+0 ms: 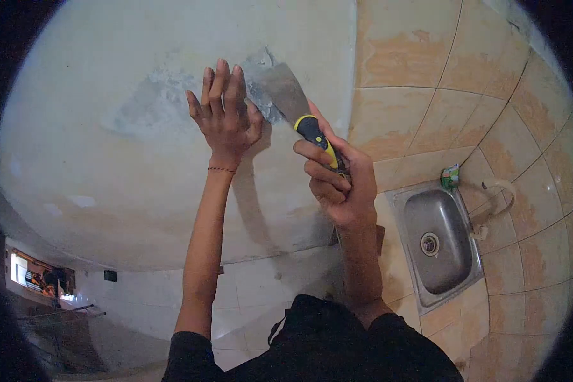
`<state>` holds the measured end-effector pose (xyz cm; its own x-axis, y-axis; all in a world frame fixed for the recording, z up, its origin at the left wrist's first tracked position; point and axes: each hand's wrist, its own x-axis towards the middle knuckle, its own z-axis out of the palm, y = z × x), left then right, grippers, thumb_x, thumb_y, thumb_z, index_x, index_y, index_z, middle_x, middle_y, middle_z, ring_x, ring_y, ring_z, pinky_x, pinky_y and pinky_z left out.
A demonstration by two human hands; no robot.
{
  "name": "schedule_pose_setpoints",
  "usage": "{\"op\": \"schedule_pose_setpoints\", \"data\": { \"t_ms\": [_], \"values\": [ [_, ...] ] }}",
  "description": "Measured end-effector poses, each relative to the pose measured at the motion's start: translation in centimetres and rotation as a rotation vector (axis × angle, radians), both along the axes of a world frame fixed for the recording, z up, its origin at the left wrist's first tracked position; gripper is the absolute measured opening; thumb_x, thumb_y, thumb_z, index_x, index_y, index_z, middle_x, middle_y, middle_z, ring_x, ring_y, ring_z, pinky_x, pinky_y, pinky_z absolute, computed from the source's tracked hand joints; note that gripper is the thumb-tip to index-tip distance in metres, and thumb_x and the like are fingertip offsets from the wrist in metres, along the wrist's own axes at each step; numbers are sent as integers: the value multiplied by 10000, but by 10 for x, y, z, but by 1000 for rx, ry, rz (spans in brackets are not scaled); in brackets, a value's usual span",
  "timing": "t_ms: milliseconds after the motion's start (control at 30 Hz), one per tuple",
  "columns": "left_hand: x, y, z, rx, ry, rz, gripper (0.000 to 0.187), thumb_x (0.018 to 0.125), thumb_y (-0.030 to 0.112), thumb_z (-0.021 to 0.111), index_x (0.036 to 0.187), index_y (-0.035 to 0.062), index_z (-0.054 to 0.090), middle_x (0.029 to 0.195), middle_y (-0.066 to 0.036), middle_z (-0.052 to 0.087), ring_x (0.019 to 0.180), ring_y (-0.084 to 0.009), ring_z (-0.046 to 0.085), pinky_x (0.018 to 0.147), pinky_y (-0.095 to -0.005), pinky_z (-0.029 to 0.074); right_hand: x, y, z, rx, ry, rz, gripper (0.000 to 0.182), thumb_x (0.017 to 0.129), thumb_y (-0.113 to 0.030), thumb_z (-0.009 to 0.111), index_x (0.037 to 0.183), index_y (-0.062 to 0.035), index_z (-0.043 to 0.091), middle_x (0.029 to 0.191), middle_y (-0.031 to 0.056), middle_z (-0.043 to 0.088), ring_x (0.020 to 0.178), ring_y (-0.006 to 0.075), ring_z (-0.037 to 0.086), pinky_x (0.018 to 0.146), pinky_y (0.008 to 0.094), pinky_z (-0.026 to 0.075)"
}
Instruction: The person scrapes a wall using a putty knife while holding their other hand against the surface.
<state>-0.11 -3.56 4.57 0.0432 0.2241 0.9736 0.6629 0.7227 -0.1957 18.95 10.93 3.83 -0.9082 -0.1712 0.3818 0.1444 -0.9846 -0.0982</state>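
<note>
"How are the arms posed?"
"Both forearms [204, 248] rise from dark sleeves [188, 353]. The right hand [344, 181] curls its fingers around the scraper [305, 124], tilting it up and leftward."
"And the left hand [226, 121]?"
"Raised near the blade, palm toward the wall [108, 191], fingers slightly spread."
"Where's the blade?"
"Over a peeling patch [149, 105]. The sink [433, 210] sits off right."

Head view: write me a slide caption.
Right hand holding a scraper at a peeling patch of wall, left hand spread beside it; metal sink at lower right.
</note>
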Motion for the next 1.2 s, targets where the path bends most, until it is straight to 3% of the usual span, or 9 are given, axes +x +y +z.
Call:
{"op": "schedule_pose_setpoints", "data": {
  "t_ms": [500, 1200],
  "values": [
    [6, 0, 1, -9, -4, -22, 592, 876, 266, 488, 1455, 143, 504, 1521, -75, 473, 1451, -258, 376, 1236, -490, 49, 1, -3, 3, -1, -11, -16, 504, 1095, -240, 360, 1585, -240, 246, 805, 21, 366, 459, 40, 279, 306, 157, 240],
    [3, 1, 0, 0, -14, 5, 608, 844, 293, 489, 1442, 182, 517, 1526, -48, 471, 1452, -225, 373, 1250, -493, 26, 3, -1, 3, -33, -21, 26, 491, 1101, -252, 345, 1583, -248, 255, 800, 18, 357, 452, 37, 261, 307, 157, 239]
  ]
}}
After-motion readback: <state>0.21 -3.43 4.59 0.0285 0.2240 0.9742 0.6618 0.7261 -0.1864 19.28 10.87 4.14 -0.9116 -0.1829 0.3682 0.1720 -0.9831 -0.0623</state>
